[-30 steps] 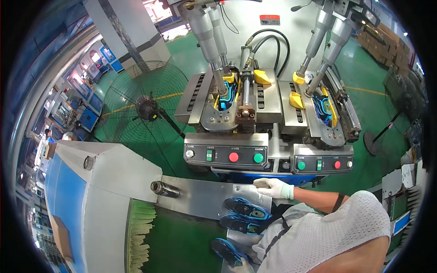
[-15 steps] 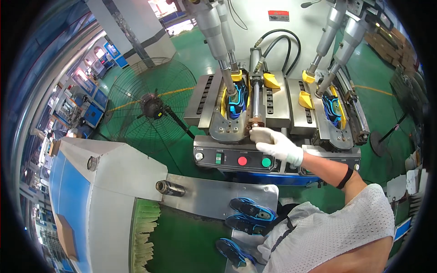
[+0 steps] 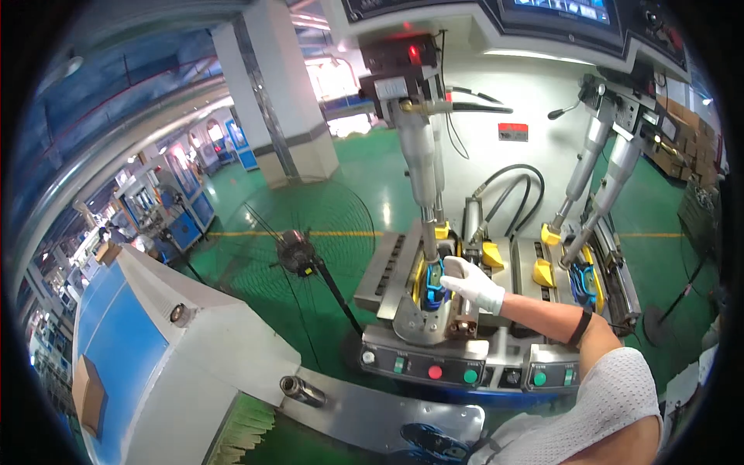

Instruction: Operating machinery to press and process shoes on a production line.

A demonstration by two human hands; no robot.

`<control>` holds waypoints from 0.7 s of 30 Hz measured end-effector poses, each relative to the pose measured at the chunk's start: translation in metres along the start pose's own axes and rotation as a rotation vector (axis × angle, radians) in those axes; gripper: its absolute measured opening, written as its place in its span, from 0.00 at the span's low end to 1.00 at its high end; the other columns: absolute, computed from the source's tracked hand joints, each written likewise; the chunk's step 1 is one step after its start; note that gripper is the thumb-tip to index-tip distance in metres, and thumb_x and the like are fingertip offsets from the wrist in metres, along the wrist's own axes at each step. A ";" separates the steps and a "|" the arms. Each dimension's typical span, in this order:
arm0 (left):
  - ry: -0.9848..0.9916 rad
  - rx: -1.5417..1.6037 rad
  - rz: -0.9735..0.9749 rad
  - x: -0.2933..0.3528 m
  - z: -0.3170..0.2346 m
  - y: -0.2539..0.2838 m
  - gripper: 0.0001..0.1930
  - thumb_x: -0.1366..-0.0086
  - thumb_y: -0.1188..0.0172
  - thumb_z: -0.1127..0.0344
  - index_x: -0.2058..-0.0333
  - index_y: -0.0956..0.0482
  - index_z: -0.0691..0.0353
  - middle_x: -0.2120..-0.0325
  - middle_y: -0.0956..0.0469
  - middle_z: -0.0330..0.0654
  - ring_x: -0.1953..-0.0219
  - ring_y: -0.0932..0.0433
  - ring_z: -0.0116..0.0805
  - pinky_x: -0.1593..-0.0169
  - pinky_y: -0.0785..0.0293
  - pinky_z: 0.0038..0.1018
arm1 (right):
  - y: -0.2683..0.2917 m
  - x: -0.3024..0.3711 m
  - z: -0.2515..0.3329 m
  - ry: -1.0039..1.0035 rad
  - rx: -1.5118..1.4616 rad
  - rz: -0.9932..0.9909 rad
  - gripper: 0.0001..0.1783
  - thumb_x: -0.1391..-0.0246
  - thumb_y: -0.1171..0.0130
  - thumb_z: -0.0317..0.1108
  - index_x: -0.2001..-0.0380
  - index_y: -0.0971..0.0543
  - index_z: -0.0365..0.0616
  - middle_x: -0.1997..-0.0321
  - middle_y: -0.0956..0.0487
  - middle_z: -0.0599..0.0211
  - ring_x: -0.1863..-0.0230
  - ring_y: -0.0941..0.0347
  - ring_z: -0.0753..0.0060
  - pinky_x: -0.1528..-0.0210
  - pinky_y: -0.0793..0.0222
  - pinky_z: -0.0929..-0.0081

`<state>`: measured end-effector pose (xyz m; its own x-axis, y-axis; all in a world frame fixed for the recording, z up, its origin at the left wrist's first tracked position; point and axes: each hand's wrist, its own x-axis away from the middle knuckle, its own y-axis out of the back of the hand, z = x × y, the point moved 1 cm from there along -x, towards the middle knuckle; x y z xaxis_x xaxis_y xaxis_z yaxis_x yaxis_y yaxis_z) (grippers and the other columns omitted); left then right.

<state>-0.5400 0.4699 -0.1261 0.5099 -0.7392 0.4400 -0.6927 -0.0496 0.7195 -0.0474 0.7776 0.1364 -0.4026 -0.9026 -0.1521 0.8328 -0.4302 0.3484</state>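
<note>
My right hand (image 3: 473, 286), in a white glove, reaches across to the left station of a press machine. Its fingers are stretched and parted beside a black and blue shoe (image 3: 432, 291) clamped there; whether they touch it I cannot tell. Two grey press rods (image 3: 419, 159) come down onto that shoe, partly hiding it. A similar black and blue shoe (image 3: 583, 285) sits in the right station among yellow pads (image 3: 544, 273). At the lower edge, another dark shoe (image 3: 432, 442) lies on a metal shelf (image 3: 364, 415). My left hand is out of view.
The machine's front panel (image 3: 422, 358) carries red and green buttons. A large caged fan (image 3: 298, 252) stands to the left. Nearer are a blue and white machine (image 3: 186, 353) with green strips and an open metal cylinder (image 3: 302, 390) on the shelf. A screen (image 3: 570, 9) hangs above.
The view has tilted up, bringing the screen and upper press into sight. My right hand has moved from the middle cylinder to beside the left station's shoe. My left hand has left the view.
</note>
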 end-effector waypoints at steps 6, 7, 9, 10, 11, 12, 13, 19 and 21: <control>-0.095 0.124 0.025 -0.018 -0.020 -0.030 0.51 0.44 0.31 0.34 0.32 0.37 0.66 0.40 0.26 0.59 0.39 0.26 0.55 0.37 0.30 0.41 | 0.021 0.015 0.143 0.942 0.629 -0.043 0.43 0.42 0.36 0.35 0.29 0.44 0.33 0.25 0.42 0.39 0.23 0.46 0.41 0.24 0.47 0.53; -0.109 0.135 0.032 -0.021 -0.018 -0.032 0.51 0.44 0.31 0.34 0.32 0.37 0.66 0.41 0.26 0.59 0.39 0.26 0.55 0.37 0.30 0.41 | 0.025 0.012 0.177 1.029 0.736 -0.125 0.43 0.42 0.37 0.35 0.29 0.44 0.34 0.25 0.43 0.39 0.23 0.49 0.38 0.23 0.49 0.50; -0.139 0.145 0.051 -0.026 -0.014 -0.029 0.51 0.44 0.31 0.35 0.32 0.37 0.66 0.41 0.26 0.59 0.39 0.26 0.55 0.37 0.30 0.41 | 0.032 -0.012 0.233 1.165 0.918 -0.301 0.41 0.43 0.37 0.35 0.30 0.42 0.34 0.25 0.44 0.37 0.22 0.52 0.34 0.23 0.51 0.46; -0.160 0.149 0.065 -0.030 -0.012 -0.028 0.51 0.44 0.31 0.35 0.32 0.37 0.66 0.41 0.26 0.59 0.39 0.25 0.55 0.37 0.30 0.41 | 0.039 -0.028 0.259 1.216 0.997 -0.397 0.40 0.43 0.38 0.36 0.31 0.41 0.34 0.25 0.44 0.37 0.22 0.54 0.32 0.23 0.52 0.45; -0.168 0.155 0.071 -0.032 -0.009 -0.026 0.51 0.44 0.31 0.35 0.32 0.37 0.66 0.41 0.26 0.59 0.39 0.25 0.55 0.37 0.30 0.41 | 0.043 -0.043 0.285 1.227 1.062 -0.488 0.40 0.43 0.37 0.37 0.32 0.40 0.34 0.26 0.43 0.38 0.22 0.55 0.33 0.23 0.52 0.46; -0.183 0.159 0.083 -0.034 -0.006 -0.026 0.51 0.44 0.31 0.35 0.33 0.37 0.66 0.41 0.26 0.59 0.39 0.25 0.55 0.37 0.30 0.41 | 0.052 -0.055 0.310 1.232 1.134 -0.584 0.40 0.43 0.37 0.38 0.33 0.40 0.34 0.26 0.43 0.38 0.22 0.57 0.33 0.22 0.52 0.47; -0.196 0.163 0.097 -0.035 -0.004 -0.026 0.51 0.44 0.31 0.35 0.33 0.37 0.66 0.41 0.26 0.59 0.40 0.25 0.55 0.37 0.30 0.41 | 0.061 -0.064 0.333 1.267 1.171 -0.675 0.40 0.43 0.37 0.38 0.33 0.40 0.34 0.27 0.42 0.39 0.24 0.50 0.34 0.25 0.46 0.48; -0.230 0.164 0.156 -0.041 0.019 -0.022 0.50 0.44 0.30 0.36 0.33 0.36 0.66 0.41 0.26 0.59 0.40 0.25 0.55 0.37 0.30 0.42 | 0.075 -0.092 0.390 0.806 1.189 -0.703 0.43 0.40 0.40 0.42 0.30 0.46 0.34 0.23 0.47 0.40 0.38 0.29 0.39 0.41 0.26 0.51; -0.231 0.178 0.164 -0.040 0.030 -0.019 0.50 0.44 0.30 0.36 0.33 0.36 0.66 0.41 0.26 0.59 0.40 0.25 0.55 0.38 0.30 0.42 | 0.065 -0.093 0.400 0.791 1.228 -0.744 0.43 0.40 0.41 0.41 0.29 0.47 0.34 0.21 0.50 0.41 0.42 0.25 0.40 0.44 0.24 0.50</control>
<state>-0.5627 0.4805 -0.1737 0.2693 -0.8785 0.3945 -0.8449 -0.0190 0.5346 -0.1080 0.8393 0.5436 0.0513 -0.4622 -0.8853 -0.3826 -0.8279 0.4101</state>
